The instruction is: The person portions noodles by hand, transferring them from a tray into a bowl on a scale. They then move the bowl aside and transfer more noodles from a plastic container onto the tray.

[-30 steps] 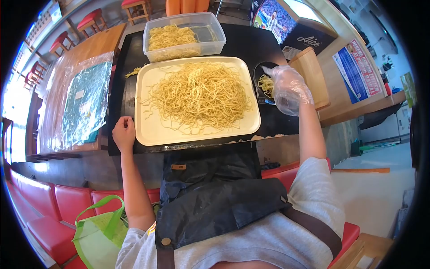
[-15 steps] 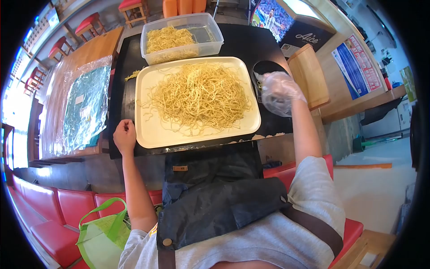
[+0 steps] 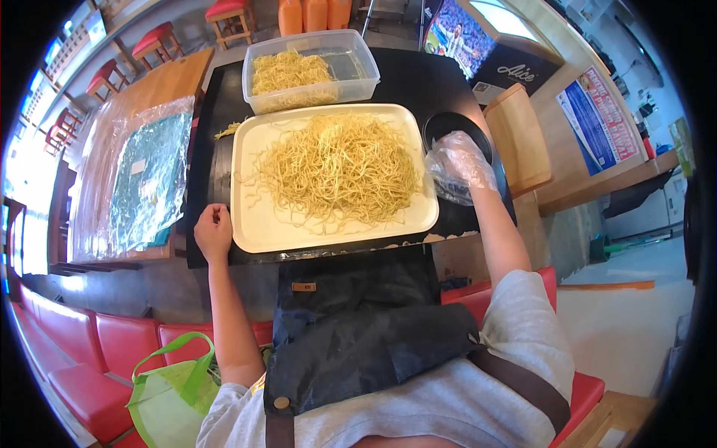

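A heap of yellow noodles (image 3: 340, 168) lies on a cream tray (image 3: 299, 240) on the black table. At the tray's left front corner my bare left hand (image 3: 213, 233) rests by the table edge, fingers curled in, with nothing seen in them. My right hand (image 3: 463, 160) wears a loose clear plastic glove (image 3: 452, 188) and is at the front left of a round black bowl (image 3: 457, 119), close to the tray's right rim. Its fingers point down and are blurred by the plastic, so their grip is hidden. Behind the tray, a clear plastic container (image 3: 351, 93) holds more noodles.
A few stray noodles (image 3: 228, 131) lie on the table left of the tray. A wooden chair (image 3: 517, 138) stands at the right, beside a counter (image 3: 590, 183). To the left, a wooden table (image 3: 187, 75) carries plastic sheeting (image 3: 153, 168). Red seats (image 3: 127, 343) line the near side.
My gloved right hand has moved slightly left and down, toward the tray, uncovering more of the black bowl. My left hand stays beside the tray. The whole view has shifted a little.
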The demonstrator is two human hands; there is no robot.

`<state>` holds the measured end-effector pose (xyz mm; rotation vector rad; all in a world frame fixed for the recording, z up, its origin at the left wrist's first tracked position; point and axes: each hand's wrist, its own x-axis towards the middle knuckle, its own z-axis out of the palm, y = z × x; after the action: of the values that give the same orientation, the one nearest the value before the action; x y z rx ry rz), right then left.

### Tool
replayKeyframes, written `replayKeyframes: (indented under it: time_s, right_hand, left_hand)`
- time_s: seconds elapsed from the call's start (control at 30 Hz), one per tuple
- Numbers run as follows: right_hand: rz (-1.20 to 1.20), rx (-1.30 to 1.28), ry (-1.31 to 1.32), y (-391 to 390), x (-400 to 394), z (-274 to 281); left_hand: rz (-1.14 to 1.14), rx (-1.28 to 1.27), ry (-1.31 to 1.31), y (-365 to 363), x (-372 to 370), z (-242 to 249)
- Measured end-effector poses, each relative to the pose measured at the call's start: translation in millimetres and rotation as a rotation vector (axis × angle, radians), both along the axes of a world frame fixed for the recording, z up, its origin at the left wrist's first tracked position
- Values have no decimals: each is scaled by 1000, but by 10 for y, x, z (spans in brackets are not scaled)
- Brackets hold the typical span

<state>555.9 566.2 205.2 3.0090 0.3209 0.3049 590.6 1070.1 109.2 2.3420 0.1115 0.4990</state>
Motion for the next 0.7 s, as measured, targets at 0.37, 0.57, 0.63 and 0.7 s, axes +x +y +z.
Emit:
replayKeyframes:
  time_s: [0.37,0.57,0.63,0.7]
  right_hand:
    - [-290,1684,-33,830,690,1257]
    - [50,956,225,648,2725,499]
    - [74,1469,337,546,3709,-150]
    - [-16,1647,253,680,4103,-411]
  left_hand:
    - [20,-19,24,-44,-13,88]
    - [11,10,-27,-52,-24,112]
    - [8,0,10,-49,-31,126]
    - [12,-22,28,-48,-23,97]
